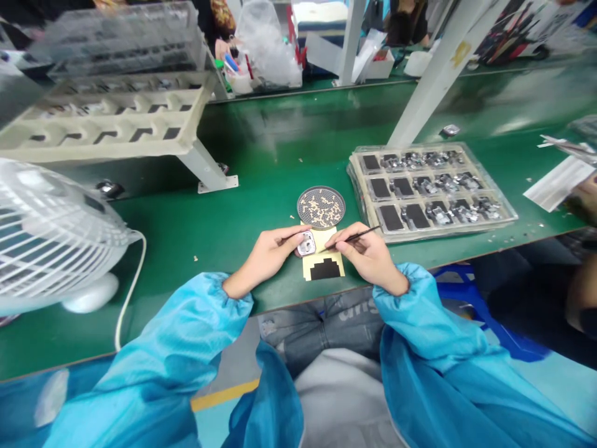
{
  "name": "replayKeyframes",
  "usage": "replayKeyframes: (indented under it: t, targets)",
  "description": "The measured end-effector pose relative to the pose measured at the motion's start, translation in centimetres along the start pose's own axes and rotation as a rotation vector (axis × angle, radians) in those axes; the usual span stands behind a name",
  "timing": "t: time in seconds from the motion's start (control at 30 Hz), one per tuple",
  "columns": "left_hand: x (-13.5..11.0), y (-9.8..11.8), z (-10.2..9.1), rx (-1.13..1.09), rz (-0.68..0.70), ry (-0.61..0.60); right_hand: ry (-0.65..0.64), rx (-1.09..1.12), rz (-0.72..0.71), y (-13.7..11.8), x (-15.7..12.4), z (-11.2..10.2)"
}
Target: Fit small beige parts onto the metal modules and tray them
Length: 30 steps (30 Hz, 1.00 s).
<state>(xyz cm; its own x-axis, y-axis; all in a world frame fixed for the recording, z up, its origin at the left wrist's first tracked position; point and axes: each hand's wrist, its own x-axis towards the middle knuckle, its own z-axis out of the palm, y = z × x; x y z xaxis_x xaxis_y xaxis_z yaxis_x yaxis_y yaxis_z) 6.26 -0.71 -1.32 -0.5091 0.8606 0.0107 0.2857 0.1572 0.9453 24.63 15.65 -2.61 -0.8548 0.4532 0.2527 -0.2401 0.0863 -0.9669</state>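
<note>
My left hand (pixel 272 252) grips a small square metal case (pixel 306 243), a shiny-rimmed part like a watch housing, between thumb and fingers. In my right hand (pixel 366 252) is a pair of thin dark tweezers (pixel 361 234), pinched like a pen; their tip is near the yellow sheet, hidden in part by my fingers. Under both hands lies the yellow backing sheet (pixel 325 239), with black stickers (pixel 325 269) on its near end. Just beyond my hands rests a round grey dish (pixel 303 214) strewn with many tiny beige pieces.
A clear tray (pixel 389 237) of metal cases and black pads stands to the right. A white fan (pixel 60 242) with its cord is at the left, below a raised rack (pixel 153 146). A slanted post (pixel 420 93) rises behind the tray. Another person sits at the right edge.
</note>
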Motion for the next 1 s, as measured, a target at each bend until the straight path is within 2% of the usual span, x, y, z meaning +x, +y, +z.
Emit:
replayKeyframes:
  t: [0.13, 0.2, 0.27, 0.37, 0.4, 0.47, 0.57, 0.67, 0.83, 0.93, 1.0]
  targets:
    - [0.2, 0.3, -0.1, -0.123, -0.062, 0.021, -0.055, 0.12, -0.01, -2.6, -1.1, -0.5]
    - [0.3, 0.2, 0.0, -0.213, -0.076, 0.026, -0.007, 0.072, 0.007, -4.4, -1.3, -1.9]
    - [0.5, 0.1, 0.0, -0.274, -0.088, 0.031, 0.148, -0.142, -0.001, -6.3, -0.8, -4.4]
    - [0.8, -0.1, 0.2, -0.292, -0.104, 0.031, 0.445, -0.652, -0.054, -8.4, 1.0, -9.9]
    - [0.8, -0.1, 0.3, -0.289, -0.103, 0.033, 0.519, -0.816, -0.031, -8.7, 1.8, -11.8]
    - [0.8, 0.2, 0.5, -0.261, -0.098, 0.033, 0.509, -1.113, 0.128, -9.1, 3.5, -15.2]
    - [0.6, 0.8, 0.5, -0.181, -0.096, 0.037, 0.339, -1.354, 0.334, -8.9, 5.7, -18.1]
    - [0.4, 1.3, 0.6, -0.139, -0.094, 0.053, 0.219, -1.404, 0.426, -8.8, 7.2, -19.0]
    - [0.2, 1.2, 0.6, -0.189, -0.087, 0.063, 0.125, -1.378, 0.489, -9.4, 7.9, -18.9]
    - [0.1, 1.0, 0.7, -0.256, -0.093, 0.075, 0.245, -1.406, 0.313, -10.0, 7.5, -17.4]
    - [0.2, 0.9, 0.6, -0.3, -0.094, 0.09, 0.356, -1.275, 0.139, -10.2, 6.8, -14.8]
